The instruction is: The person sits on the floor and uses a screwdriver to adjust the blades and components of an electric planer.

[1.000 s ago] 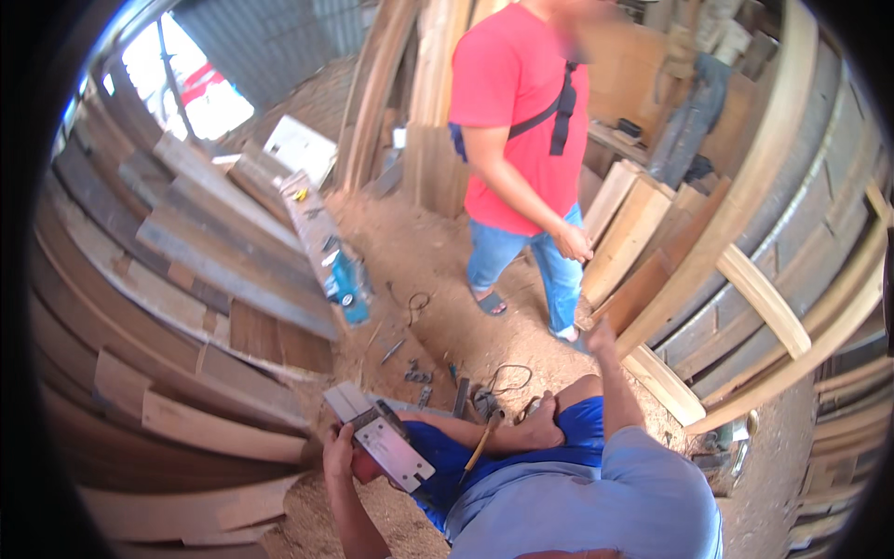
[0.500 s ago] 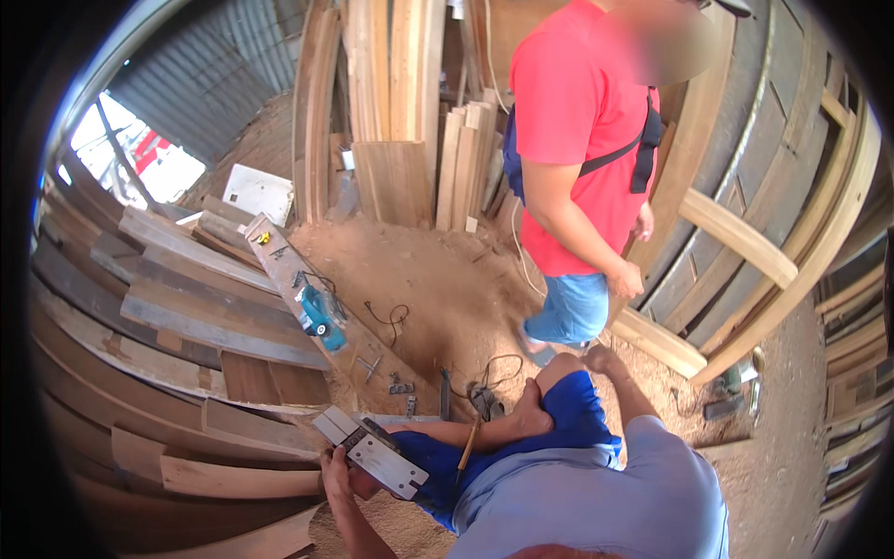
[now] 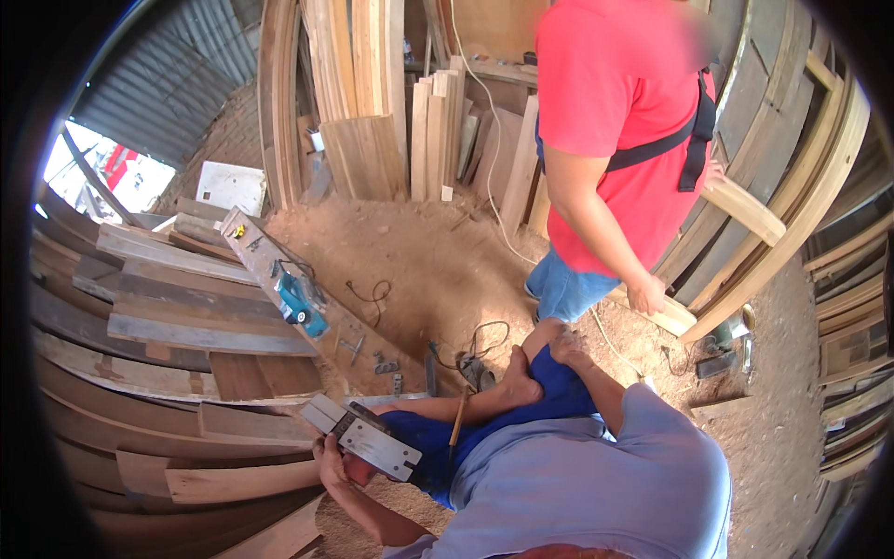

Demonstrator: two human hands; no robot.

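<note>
My left hand [image 3: 331,460] grips a planer [image 3: 377,445], tilted on my lap with its silver metal sole facing up and a dark slot across it. Its underside and the fingertips beneath it are hidden. By my bent knee is my right hand [image 3: 565,347], fingers curled together; whatever it may hold is too small to make out. Across the blue shorts [image 3: 419,445] lies a slim tool with a wooden handle [image 3: 457,421]. Beyond my legs, a teal power tool [image 3: 300,306] and small metal parts [image 3: 385,365] rest on a long board [image 3: 265,252].
A person in a red shirt [image 3: 605,102] stands ahead to the right, beside a large wooden frame [image 3: 745,207]. Stacked planks [image 3: 200,321] fill the left; upright boards [image 3: 363,154] lean at the back. Cords [image 3: 492,326] and a dark tool [image 3: 715,364] lie on the sawdust-covered ground.
My right hand has moved left and slightly up, toward my knee. My left hand still holds the planer. The person in red has shifted right, one hand now at the frame.
</note>
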